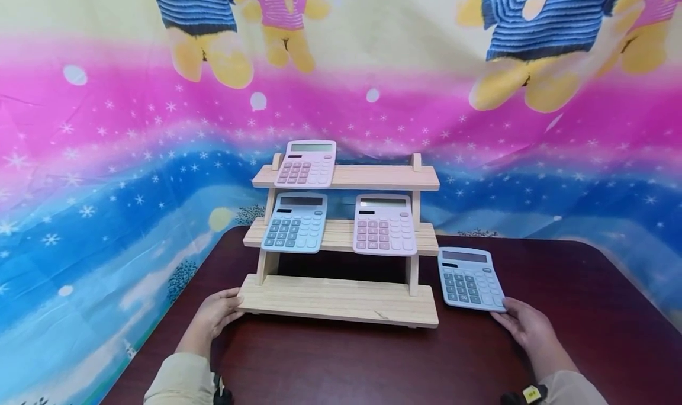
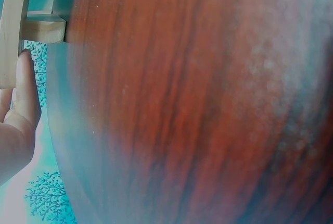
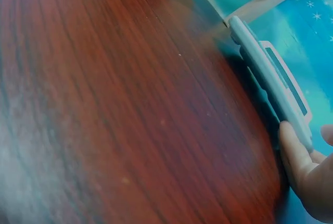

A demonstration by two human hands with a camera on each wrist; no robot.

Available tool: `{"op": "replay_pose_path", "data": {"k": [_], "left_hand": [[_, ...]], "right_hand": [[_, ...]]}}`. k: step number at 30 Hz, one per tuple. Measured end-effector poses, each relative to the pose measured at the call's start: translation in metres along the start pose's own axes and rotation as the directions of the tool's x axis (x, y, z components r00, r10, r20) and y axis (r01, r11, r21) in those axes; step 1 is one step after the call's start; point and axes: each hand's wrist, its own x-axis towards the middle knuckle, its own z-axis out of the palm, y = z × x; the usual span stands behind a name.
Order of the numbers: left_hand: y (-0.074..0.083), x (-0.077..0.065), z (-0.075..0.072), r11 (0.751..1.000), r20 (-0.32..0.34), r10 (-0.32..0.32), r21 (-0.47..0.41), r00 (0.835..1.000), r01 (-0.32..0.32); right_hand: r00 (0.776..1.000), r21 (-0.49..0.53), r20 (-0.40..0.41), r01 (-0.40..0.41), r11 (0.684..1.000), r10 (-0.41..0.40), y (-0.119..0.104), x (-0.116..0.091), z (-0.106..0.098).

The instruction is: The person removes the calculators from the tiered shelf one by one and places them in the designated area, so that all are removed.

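A light wooden three-tier display stand [image 1: 341, 298] stands on the dark table. My left hand [image 1: 215, 315] grips the left end of its lowest shelf, and the left wrist view shows the fingers [image 2: 26, 86] against the wood. With my right hand [image 1: 527, 329] I pinch a blue calculator [image 1: 471, 279] by its lower right corner, to the right of the stand. In the right wrist view this calculator [image 3: 270, 81] is seen edge-on, tilted close over the table. A pink calculator [image 1: 307, 164] leans at the left of the top shelf. On the middle shelf lean another blue calculator [image 1: 295, 222] and another pink one [image 1: 385, 224].
The dark reddish-brown table [image 1: 341, 363] has rounded far corners. Behind it hangs a printed cloth backdrop [image 1: 346, 115] with bears and snowflakes, close to the table's far edge.
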Motion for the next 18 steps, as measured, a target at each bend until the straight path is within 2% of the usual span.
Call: {"op": "replay_pose_path", "data": {"k": [4, 10, 18], "left_hand": [[0.003, -0.001, 0.000, 1.000, 0.004, -0.003, -0.009, 1.000, 0.003], [0.005, -0.003, 0.001, 1.000, 0.012, -0.002, 0.001, 1.000, 0.002], [0.004, -0.003, 0.001, 1.000, 0.020, 0.001, 0.013, 1.000, -0.001]], "right_hand": [[1.000, -0.013, 0.006, -0.009, 1.000, 0.010, -0.005, -0.001, -0.001], [1.000, -0.094, -0.011, -0.027, 0.995, 0.026, -0.012, -0.003, -0.001], [1.000, -0.154, -0.026, -0.002, 0.988, -0.002, -0.015, -0.012, -0.007]]}}
